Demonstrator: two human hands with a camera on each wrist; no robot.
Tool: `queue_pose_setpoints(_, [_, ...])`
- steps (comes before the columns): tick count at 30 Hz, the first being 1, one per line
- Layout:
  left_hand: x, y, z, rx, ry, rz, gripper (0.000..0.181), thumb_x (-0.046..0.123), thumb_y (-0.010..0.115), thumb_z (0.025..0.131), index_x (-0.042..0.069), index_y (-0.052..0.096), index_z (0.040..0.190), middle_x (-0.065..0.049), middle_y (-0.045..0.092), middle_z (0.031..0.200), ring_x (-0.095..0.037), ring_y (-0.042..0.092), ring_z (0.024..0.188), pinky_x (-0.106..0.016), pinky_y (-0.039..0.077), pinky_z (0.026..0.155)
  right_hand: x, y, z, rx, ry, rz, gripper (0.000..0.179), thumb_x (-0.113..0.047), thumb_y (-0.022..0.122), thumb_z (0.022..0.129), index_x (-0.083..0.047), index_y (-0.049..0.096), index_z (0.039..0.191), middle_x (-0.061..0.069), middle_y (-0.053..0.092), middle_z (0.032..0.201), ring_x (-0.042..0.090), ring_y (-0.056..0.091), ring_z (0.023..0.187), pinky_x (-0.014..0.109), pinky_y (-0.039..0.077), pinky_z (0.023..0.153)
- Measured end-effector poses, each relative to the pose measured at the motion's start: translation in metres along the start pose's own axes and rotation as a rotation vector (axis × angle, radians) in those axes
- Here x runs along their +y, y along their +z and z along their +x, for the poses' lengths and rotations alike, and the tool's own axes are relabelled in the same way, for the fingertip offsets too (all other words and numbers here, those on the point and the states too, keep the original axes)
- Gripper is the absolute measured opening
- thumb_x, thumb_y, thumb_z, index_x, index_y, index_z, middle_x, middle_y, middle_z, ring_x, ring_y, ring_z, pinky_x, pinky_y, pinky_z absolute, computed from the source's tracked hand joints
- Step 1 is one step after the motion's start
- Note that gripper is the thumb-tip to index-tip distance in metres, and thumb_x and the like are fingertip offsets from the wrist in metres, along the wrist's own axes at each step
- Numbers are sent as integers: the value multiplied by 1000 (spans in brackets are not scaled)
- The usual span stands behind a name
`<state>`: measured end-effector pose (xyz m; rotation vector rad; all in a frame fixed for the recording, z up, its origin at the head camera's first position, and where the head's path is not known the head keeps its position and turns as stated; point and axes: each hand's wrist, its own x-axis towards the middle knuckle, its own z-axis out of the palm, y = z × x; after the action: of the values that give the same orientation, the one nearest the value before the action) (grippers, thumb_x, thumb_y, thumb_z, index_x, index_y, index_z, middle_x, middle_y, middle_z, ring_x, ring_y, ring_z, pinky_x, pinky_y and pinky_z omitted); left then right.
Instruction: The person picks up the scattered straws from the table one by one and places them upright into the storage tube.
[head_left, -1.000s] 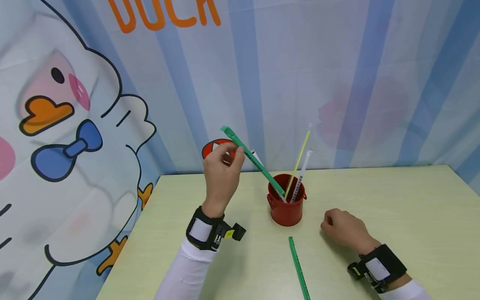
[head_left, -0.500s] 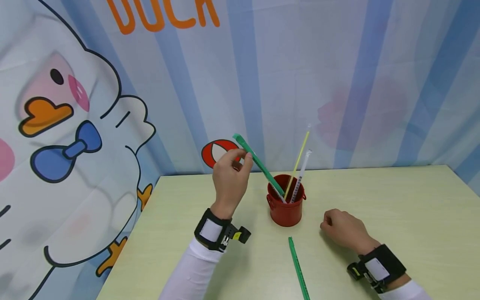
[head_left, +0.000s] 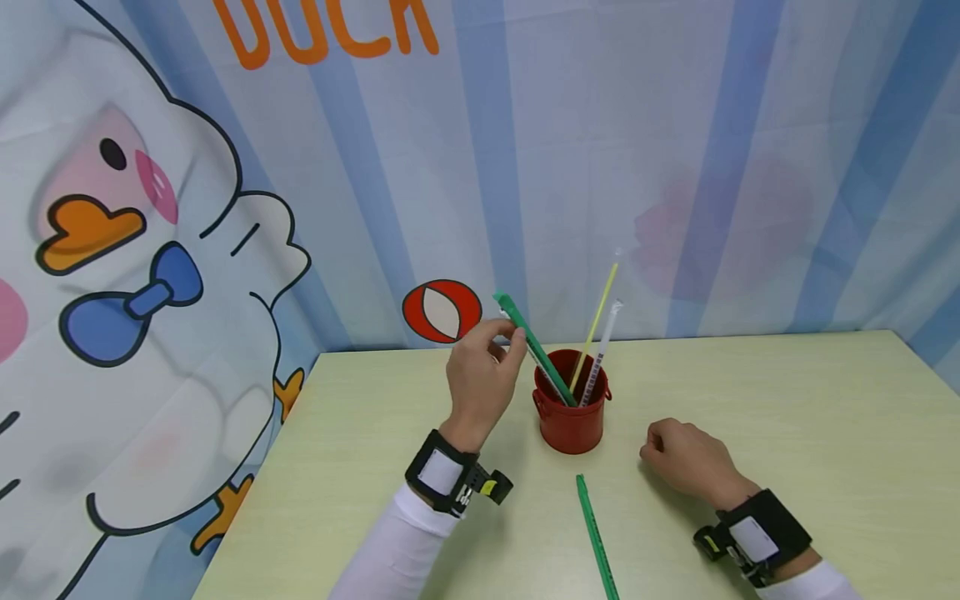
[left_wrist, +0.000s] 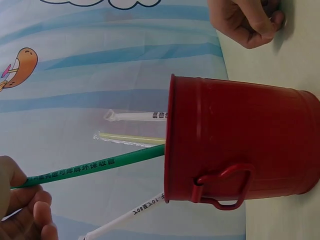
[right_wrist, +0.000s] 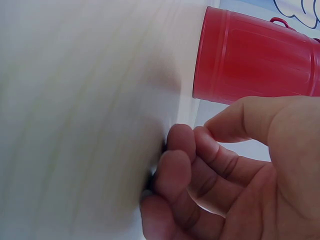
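Note:
My left hand (head_left: 482,387) pinches the upper part of a green-wrapped drinking straw (head_left: 546,360) between thumb and fingers. The straw slants down to the right, its lower end inside a small red metal bucket (head_left: 572,432). A yellow straw (head_left: 597,317) in clear wrap and a white-wrapped straw (head_left: 603,350) lean in the bucket too. In the left wrist view another white-wrapped straw (left_wrist: 125,219) sticks out beside the green one. To the bucket's right, my right hand (head_left: 688,460) rests on the table with fingers loosely curled, holding nothing.
A second green-wrapped straw (head_left: 597,537) lies on the pale wooden table (head_left: 787,417) in front of the bucket. Behind the table's far edge hangs a striped blue cloth (head_left: 562,167) with a cartoon duck (head_left: 172,400) on its left.
My left hand has moved right and down toward the bucket, lowering the green straw farther into it. My right hand stays where it was.

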<state>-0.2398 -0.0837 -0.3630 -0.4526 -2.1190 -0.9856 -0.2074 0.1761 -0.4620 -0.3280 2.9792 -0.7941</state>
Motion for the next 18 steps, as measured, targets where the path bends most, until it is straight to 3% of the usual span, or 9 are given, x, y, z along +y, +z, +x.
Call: queue_pose_setpoints(18, [-6,17,-20,-115,-76,35,17,21,61,93,9,72,89,-1,69,80,-10,57,59,-26,47,49,1,0,-1,5,0,3,26,-11,59,87,-12,49,62,-5,37,53,12,39,48,28,28,47])
